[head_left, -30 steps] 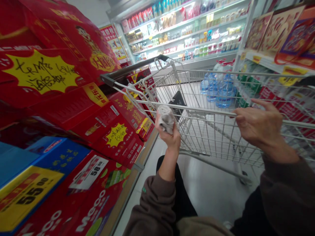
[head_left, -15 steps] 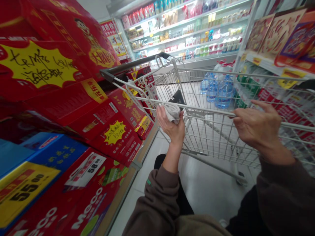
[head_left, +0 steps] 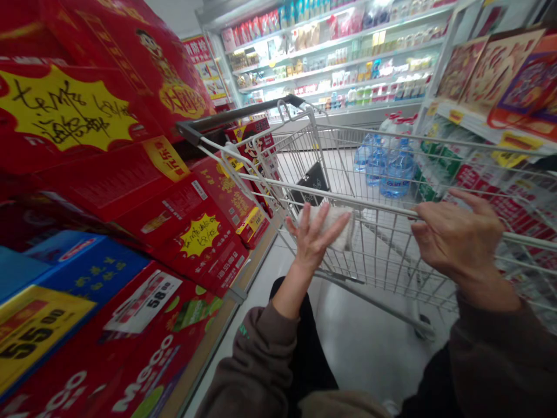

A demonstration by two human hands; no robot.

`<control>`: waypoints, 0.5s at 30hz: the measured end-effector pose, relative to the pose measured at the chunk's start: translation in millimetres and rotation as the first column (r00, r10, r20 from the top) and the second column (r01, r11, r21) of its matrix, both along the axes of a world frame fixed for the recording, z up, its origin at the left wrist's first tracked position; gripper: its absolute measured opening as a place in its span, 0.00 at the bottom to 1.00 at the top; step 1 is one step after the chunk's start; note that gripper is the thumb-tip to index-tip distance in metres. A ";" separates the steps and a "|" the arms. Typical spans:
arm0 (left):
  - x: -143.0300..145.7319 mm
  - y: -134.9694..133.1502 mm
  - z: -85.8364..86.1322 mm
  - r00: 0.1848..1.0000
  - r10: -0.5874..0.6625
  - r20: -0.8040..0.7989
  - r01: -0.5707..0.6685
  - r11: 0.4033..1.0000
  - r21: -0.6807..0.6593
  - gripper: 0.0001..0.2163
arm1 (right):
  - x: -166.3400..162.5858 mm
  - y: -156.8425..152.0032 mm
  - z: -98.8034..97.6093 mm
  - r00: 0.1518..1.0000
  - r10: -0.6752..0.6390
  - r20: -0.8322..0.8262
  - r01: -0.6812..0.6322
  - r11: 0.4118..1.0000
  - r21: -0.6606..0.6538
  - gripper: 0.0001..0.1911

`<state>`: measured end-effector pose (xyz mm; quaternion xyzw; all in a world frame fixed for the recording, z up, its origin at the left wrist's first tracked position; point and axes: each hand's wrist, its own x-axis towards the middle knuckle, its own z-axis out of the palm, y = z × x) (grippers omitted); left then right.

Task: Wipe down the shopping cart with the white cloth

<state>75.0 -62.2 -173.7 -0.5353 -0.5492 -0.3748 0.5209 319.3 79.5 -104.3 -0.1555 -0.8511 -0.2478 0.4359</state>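
While left hand [head_left: 315,235], cloth [head_left: 343,231] at cart rail [head_left: 383,204] — "MeCo" boxes [head_left: 143,363], "58.00" tag [head_left: 143,302].

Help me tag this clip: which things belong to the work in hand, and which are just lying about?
In hand: white cloth, pressed flat by the left hand against the shopping cart; right hand on its top rail.
Just about: red gift boxes, water bottles, chilled shelves.

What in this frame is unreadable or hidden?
- Cloth: head view, mostly covered by the left hand.
- Right hand grip on the cart rail: fingertips hidden behind the rail.
- Far shelf goods: too small.
- Dark item in cart: blocked by wires.
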 end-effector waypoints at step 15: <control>-17.4 -6.3 17.0 0.982 0.064 0.180 -0.059 0.998 -0.036 0.34 | -1.9 -4.0 1.5 0.999 -0.029 0.019 0.029 1.000 0.009 0.31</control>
